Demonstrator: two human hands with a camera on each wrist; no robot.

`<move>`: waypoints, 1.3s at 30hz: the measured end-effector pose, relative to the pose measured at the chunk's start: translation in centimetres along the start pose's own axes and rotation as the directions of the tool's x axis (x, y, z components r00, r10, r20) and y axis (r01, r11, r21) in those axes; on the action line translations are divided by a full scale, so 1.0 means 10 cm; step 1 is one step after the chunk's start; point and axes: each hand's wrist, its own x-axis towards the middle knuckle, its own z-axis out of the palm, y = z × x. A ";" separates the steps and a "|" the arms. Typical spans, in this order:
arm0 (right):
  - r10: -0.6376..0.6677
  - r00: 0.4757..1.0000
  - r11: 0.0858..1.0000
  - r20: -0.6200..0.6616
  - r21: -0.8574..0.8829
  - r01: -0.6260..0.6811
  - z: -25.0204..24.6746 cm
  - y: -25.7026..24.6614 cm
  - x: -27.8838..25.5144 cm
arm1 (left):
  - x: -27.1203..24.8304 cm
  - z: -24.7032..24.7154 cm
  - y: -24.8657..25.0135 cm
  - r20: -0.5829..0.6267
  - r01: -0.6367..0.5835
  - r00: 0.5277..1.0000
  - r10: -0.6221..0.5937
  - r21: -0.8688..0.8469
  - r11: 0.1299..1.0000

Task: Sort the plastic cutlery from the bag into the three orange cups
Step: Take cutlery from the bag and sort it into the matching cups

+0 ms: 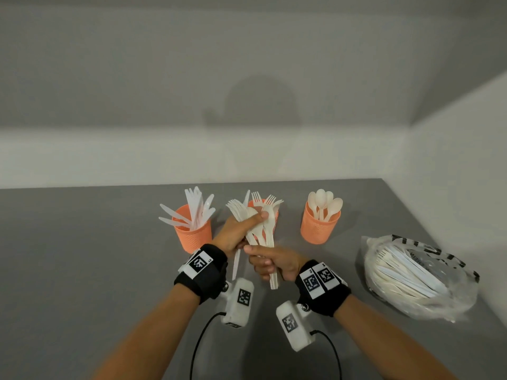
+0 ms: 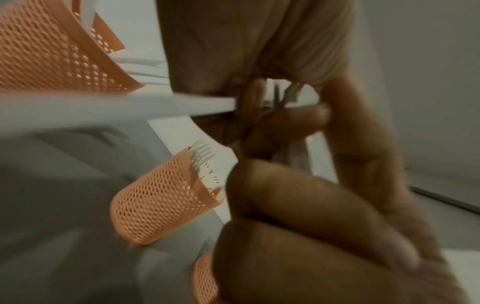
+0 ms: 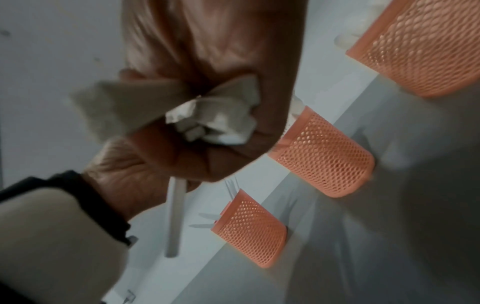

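Note:
Both hands hold one bundle of white plastic cutlery (image 1: 267, 231), mostly forks, upright in front of the middle orange cup (image 1: 275, 212). My left hand (image 1: 247, 223) grips the bundle just below the fork heads. My right hand (image 1: 263, 259) is fisted round the handle ends (image 3: 215, 119). One white handle (image 1: 236, 263) hangs down below my left hand. The left orange cup (image 1: 193, 234) holds knives, the middle one forks, and the right orange cup (image 1: 319, 229) spoons. The clear plastic bag (image 1: 419, 275) lies at the right with several pieces inside.
Everything stands on a grey table (image 1: 82, 256) whose far edge meets a white wall. A side wall (image 1: 466, 174) runs close behind the bag on the right. Camera cables (image 1: 200, 344) trail under both wrists.

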 end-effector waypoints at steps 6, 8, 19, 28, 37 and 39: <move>0.162 0.984 0.983 0.076 -0.096 -0.155 -0.03 -0.06 -0.01 | -0.10 0.11 0.07 0.032 -0.004 0.999 0.001 0.097 0.995; 0.160 0.987 0.975 -0.005 -0.153 -0.159 -0.05 -0.05 0.02 | -0.07 0.16 0.05 -0.056 -0.004 0.998 0.011 0.112 0.994; -0.141 0.850 0.990 -0.508 -0.068 0.123 0.00 0.03 0.24 | 0.09 0.29 0.00 -0.309 0.013 0.947 0.092 0.323 0.946; -0.141 0.914 0.985 -0.381 0.036 0.167 -0.17 -0.02 0.06 | 0.06 0.09 -0.02 -0.293 -0.108 0.943 0.160 0.184 0.977; -0.226 0.890 0.973 -0.397 -0.144 0.183 -0.04 -0.03 0.10 | 0.06 0.16 -0.09 -0.411 -0.209 0.864 0.289 0.229 0.951; -0.226 0.894 0.971 -0.386 -0.161 0.176 -0.03 -0.03 0.11 | 0.09 0.14 -0.11 -0.362 -0.204 0.880 0.308 0.298 0.933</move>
